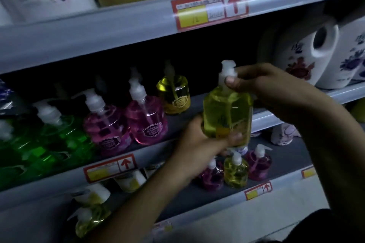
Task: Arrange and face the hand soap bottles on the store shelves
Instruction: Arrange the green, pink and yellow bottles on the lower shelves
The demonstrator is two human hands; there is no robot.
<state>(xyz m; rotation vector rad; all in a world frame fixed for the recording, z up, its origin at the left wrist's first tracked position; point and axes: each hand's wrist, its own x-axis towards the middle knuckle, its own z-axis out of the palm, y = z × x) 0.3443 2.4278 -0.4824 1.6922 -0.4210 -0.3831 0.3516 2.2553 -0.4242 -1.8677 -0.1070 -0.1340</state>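
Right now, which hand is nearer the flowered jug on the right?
Right. The right hand pinches the pump of the yellow bottle, just down-left of the jug; the left hand grips the bottle's base, much farther down-left.

Grey shelves (98, 35) carrying red-framed price tags (210, 9) stand in dim light.

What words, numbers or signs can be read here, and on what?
Red upward arrow, on the upper price tag; its print is blurred.
Red upward arrow, on the middle price tag; print blurred.
Emblem on the pink bottle: unreadable.
Label on the held yellow bottle: unreadable.
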